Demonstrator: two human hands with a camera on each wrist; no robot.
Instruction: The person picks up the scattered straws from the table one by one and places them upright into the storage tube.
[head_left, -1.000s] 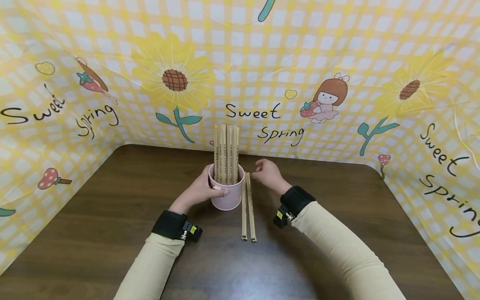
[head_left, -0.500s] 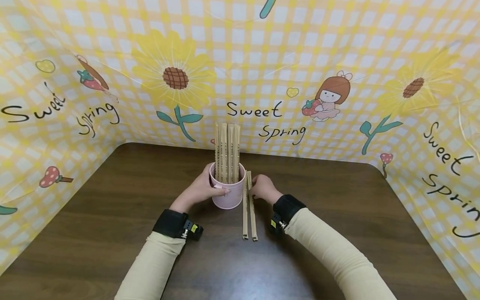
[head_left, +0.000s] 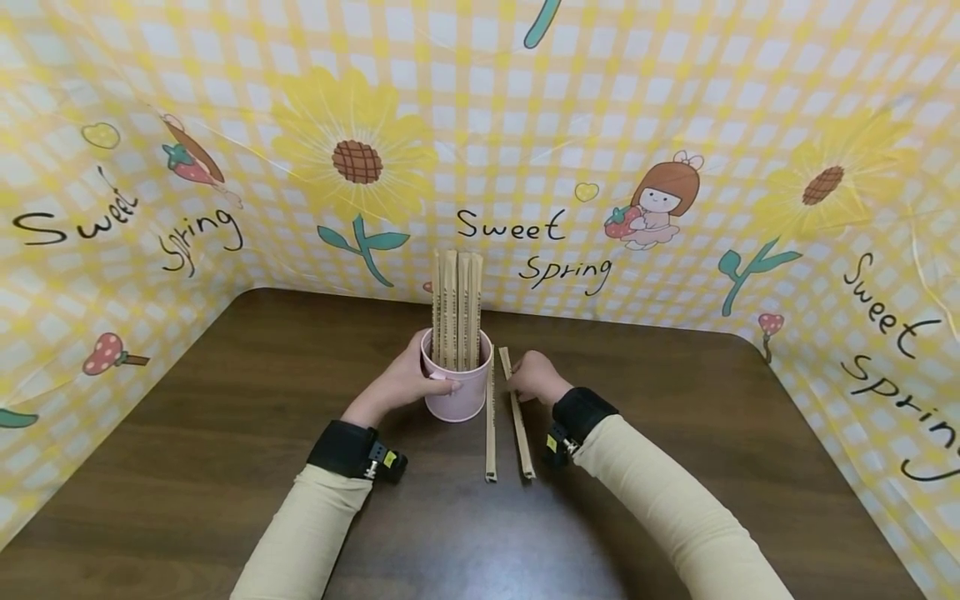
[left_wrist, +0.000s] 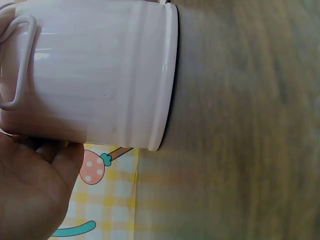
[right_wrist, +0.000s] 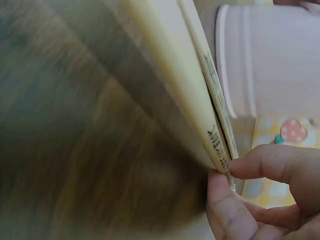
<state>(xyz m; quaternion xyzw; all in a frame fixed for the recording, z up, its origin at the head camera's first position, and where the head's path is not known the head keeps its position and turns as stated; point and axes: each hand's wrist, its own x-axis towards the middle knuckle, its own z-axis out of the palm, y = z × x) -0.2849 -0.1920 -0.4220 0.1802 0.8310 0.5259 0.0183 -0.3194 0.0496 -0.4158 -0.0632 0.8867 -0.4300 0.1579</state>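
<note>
A pink metal bucket [head_left: 456, 402] stands on the table, holding an upright bunch of slim paper-wrapped sticks [head_left: 457, 310] with dark print. My left hand [head_left: 403, 379] grips the bucket's left side, its thumb across the front near the small handle [left_wrist: 22, 62]. To the right of the bucket, my right hand [head_left: 536, 378] pinches the upper part of one paper-wrapped stick [head_left: 522, 429] between thumb and fingers. That stick slants slightly. A second loose stick [head_left: 491, 425] extends beside the bucket, left of the held one.
The brown wooden table [head_left: 187, 417] spreads around both arms. Behind and on both sides hangs a yellow checked cloth [head_left: 510, 125] with flowers and lettering, close behind the bucket. Black camera bands [head_left: 585, 412] sit on both wrists.
My right hand has come down and taken hold of the right loose stick, which has shifted rightward, away from the other one. The left hand keeps its grip on the bucket.
</note>
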